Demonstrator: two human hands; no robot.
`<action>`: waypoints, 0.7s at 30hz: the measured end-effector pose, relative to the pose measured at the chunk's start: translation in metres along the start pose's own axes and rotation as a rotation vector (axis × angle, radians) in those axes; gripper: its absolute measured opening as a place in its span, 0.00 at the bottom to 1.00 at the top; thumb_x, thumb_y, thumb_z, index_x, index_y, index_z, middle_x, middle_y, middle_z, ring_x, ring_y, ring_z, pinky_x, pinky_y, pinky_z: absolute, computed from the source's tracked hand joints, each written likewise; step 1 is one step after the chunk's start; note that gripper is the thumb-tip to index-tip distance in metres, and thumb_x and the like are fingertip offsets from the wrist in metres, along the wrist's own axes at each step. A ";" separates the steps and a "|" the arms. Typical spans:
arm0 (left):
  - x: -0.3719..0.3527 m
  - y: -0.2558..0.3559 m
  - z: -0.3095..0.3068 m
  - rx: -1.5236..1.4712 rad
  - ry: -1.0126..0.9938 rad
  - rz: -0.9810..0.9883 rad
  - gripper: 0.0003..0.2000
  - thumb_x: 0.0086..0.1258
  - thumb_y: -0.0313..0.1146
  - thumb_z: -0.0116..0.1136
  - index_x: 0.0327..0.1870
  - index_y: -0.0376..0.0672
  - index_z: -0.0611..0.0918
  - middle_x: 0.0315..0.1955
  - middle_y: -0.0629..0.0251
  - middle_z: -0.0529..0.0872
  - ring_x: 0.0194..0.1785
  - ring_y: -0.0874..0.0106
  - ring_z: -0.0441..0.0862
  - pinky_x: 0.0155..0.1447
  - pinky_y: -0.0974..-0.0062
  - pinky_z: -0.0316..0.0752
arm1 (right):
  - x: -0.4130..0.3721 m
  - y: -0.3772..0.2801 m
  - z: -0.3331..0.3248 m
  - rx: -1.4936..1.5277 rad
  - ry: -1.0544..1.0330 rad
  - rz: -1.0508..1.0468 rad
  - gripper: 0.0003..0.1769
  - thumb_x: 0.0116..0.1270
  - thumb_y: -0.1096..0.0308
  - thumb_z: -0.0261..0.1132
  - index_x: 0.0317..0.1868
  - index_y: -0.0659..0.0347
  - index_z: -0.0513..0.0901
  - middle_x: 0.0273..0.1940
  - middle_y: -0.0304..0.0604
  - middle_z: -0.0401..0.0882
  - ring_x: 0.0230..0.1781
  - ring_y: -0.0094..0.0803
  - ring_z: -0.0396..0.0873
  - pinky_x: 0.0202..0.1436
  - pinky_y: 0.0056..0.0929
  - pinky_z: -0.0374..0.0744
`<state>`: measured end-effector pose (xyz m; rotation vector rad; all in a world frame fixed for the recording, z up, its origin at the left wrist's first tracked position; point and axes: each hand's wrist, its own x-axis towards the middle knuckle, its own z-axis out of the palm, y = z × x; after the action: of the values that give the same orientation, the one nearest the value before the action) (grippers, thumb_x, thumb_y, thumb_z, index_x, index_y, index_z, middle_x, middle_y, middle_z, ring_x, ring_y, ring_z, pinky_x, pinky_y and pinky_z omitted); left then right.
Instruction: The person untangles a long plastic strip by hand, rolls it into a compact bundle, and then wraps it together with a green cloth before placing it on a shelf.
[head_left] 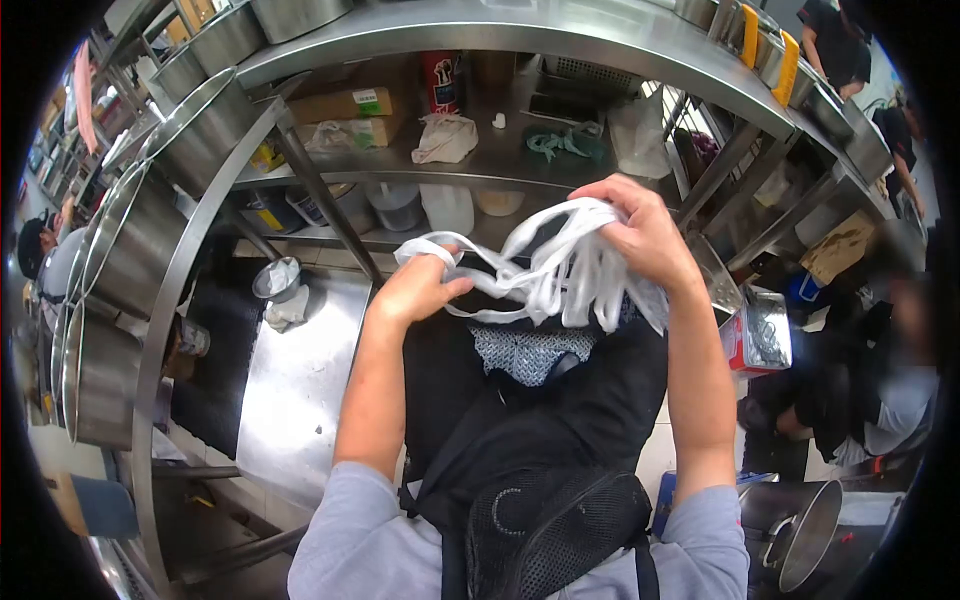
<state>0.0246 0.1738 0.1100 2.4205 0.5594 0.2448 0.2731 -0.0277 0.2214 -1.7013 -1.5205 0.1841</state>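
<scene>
A bundle of long white fabric-like strips (580, 265) stretches between my hands, above my lap. My right hand (645, 225) is closed around the gathered loops at the top, and several strands hang below it. Around the fingers of my left hand (415, 288) runs one end of the strips, its thumb pointing toward the bundle. Just under the strips, on my lap, lies a silvery grey patterned piece (530, 352) against my black apron (560, 420). Part of it is hidden by the strands.
Ahead stands a steel shelf (490, 165) with a crumpled cloth (446, 138), a cardboard box (345, 105) and containers. Large pots (140, 240) line the left rack. A metal sheet (300, 370) lies left; a red-and-white tin (765, 330) and a seated person (900, 390) are at right.
</scene>
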 end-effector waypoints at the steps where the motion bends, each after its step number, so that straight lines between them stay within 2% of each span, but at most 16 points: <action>1: -0.003 0.009 -0.004 0.126 0.000 -0.115 0.32 0.70 0.45 0.69 0.68 0.33 0.75 0.60 0.41 0.81 0.68 0.50 0.78 0.70 0.60 0.71 | -0.001 -0.003 0.004 0.269 -0.056 0.053 0.15 0.64 0.77 0.64 0.51 0.66 0.87 0.46 0.42 0.87 0.48 0.27 0.84 0.56 0.28 0.80; 2: -0.007 0.019 -0.008 0.249 0.002 -0.232 0.32 0.68 0.45 0.70 0.68 0.33 0.76 0.61 0.41 0.80 0.69 0.49 0.76 0.71 0.60 0.71 | 0.000 -0.003 0.007 0.536 -0.115 0.106 0.15 0.66 0.77 0.62 0.51 0.67 0.87 0.46 0.42 0.88 0.48 0.25 0.84 0.55 0.26 0.80; 3: -0.013 0.032 -0.011 0.183 0.120 -0.202 0.36 0.64 0.44 0.75 0.69 0.34 0.74 0.63 0.43 0.79 0.70 0.49 0.75 0.73 0.60 0.70 | 0.001 0.000 0.010 0.562 -0.106 0.098 0.14 0.66 0.77 0.64 0.52 0.66 0.86 0.46 0.43 0.89 0.49 0.25 0.84 0.54 0.28 0.82; 4: -0.014 0.044 -0.015 0.175 0.111 -0.207 0.36 0.64 0.44 0.75 0.69 0.34 0.74 0.63 0.43 0.79 0.70 0.49 0.75 0.73 0.60 0.70 | 0.003 0.000 0.014 0.562 -0.112 0.110 0.14 0.66 0.77 0.64 0.52 0.66 0.86 0.46 0.43 0.89 0.49 0.25 0.84 0.54 0.28 0.82; 6: -0.013 0.064 -0.016 -0.046 0.380 0.192 0.40 0.60 0.43 0.78 0.72 0.37 0.71 0.65 0.44 0.78 0.71 0.50 0.75 0.73 0.59 0.70 | 0.010 -0.005 0.024 0.396 -0.088 0.145 0.14 0.67 0.76 0.65 0.52 0.67 0.86 0.47 0.40 0.88 0.48 0.23 0.84 0.53 0.25 0.82; 7: -0.007 0.071 -0.009 -0.246 0.348 0.271 0.41 0.59 0.42 0.79 0.73 0.38 0.70 0.66 0.45 0.77 0.71 0.51 0.75 0.72 0.60 0.71 | 0.012 -0.007 0.032 0.406 -0.121 0.178 0.16 0.64 0.78 0.63 0.52 0.68 0.86 0.46 0.41 0.88 0.48 0.23 0.84 0.53 0.25 0.82; 8: 0.000 0.079 -0.003 -0.445 0.317 0.352 0.42 0.59 0.40 0.79 0.74 0.39 0.69 0.66 0.46 0.77 0.71 0.53 0.76 0.72 0.61 0.72 | 0.014 -0.005 0.042 0.326 -0.098 0.029 0.17 0.60 0.79 0.63 0.50 0.68 0.86 0.43 0.41 0.87 0.45 0.26 0.84 0.50 0.27 0.82; 9: 0.003 0.088 -0.005 -0.472 0.244 0.315 0.40 0.61 0.39 0.78 0.74 0.40 0.69 0.64 0.47 0.80 0.67 0.54 0.80 0.69 0.61 0.74 | 0.017 -0.008 0.044 0.210 -0.088 -0.062 0.16 0.59 0.79 0.63 0.49 0.67 0.87 0.42 0.42 0.86 0.43 0.28 0.84 0.49 0.28 0.81; 10: 0.009 0.089 -0.004 -0.493 0.250 0.271 0.29 0.66 0.35 0.74 0.66 0.37 0.76 0.52 0.53 0.87 0.56 0.64 0.86 0.61 0.68 0.78 | 0.019 -0.011 0.044 0.096 -0.078 -0.156 0.16 0.58 0.79 0.64 0.48 0.67 0.87 0.40 0.42 0.85 0.42 0.30 0.84 0.47 0.29 0.81; 12: 0.016 0.076 -0.005 -0.594 0.230 0.139 0.15 0.72 0.32 0.68 0.54 0.36 0.82 0.41 0.64 0.89 0.46 0.78 0.84 0.52 0.76 0.79 | 0.022 -0.012 0.040 0.113 -0.052 -0.144 0.16 0.57 0.79 0.64 0.46 0.66 0.87 0.41 0.44 0.83 0.42 0.34 0.83 0.48 0.29 0.79; 13: 0.016 0.074 -0.003 -0.836 0.336 0.187 0.06 0.75 0.29 0.65 0.45 0.36 0.84 0.37 0.73 0.87 0.43 0.86 0.79 0.47 0.82 0.76 | 0.023 -0.011 0.034 0.080 0.045 -0.131 0.16 0.57 0.79 0.63 0.46 0.66 0.87 0.42 0.44 0.83 0.44 0.34 0.82 0.49 0.29 0.79; 15: 0.010 0.057 -0.013 -0.894 0.367 0.192 0.07 0.76 0.32 0.66 0.45 0.38 0.84 0.36 0.75 0.85 0.40 0.86 0.77 0.46 0.83 0.74 | 0.018 0.001 0.026 0.019 0.208 -0.088 0.13 0.62 0.79 0.62 0.46 0.66 0.87 0.44 0.44 0.82 0.46 0.34 0.81 0.51 0.27 0.78; 16: 0.007 0.046 -0.016 -0.896 0.381 0.194 0.08 0.76 0.33 0.66 0.45 0.38 0.85 0.35 0.76 0.85 0.39 0.86 0.76 0.46 0.84 0.73 | 0.010 0.014 0.026 0.011 0.204 -0.092 0.13 0.62 0.79 0.62 0.46 0.66 0.87 0.44 0.44 0.82 0.46 0.34 0.81 0.51 0.27 0.78; 18: 0.002 0.029 -0.019 -1.012 0.450 0.219 0.09 0.76 0.35 0.67 0.44 0.37 0.85 0.34 0.76 0.84 0.38 0.87 0.75 0.44 0.85 0.71 | -0.009 0.047 0.037 0.056 0.243 0.081 0.09 0.66 0.77 0.64 0.45 0.66 0.86 0.44 0.44 0.82 0.45 0.34 0.81 0.49 0.27 0.77; 20: 0.000 0.025 -0.025 -1.092 0.472 0.190 0.09 0.75 0.35 0.68 0.43 0.37 0.85 0.33 0.77 0.84 0.36 0.88 0.73 0.41 0.85 0.69 | -0.039 0.075 0.072 0.118 0.070 0.174 0.08 0.67 0.75 0.67 0.45 0.67 0.86 0.45 0.43 0.82 0.45 0.33 0.81 0.48 0.26 0.77; 21: 0.001 0.031 -0.027 -0.979 0.457 0.161 0.09 0.75 0.35 0.68 0.43 0.37 0.85 0.33 0.77 0.83 0.35 0.88 0.73 0.40 0.85 0.69 | -0.044 0.073 0.074 0.086 0.012 0.177 0.08 0.67 0.74 0.68 0.45 0.67 0.86 0.45 0.42 0.82 0.45 0.31 0.80 0.48 0.26 0.77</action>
<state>0.0271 0.1673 0.1504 1.4438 0.3108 0.9157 0.2727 -0.0261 0.1085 -1.7642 -1.3337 0.3269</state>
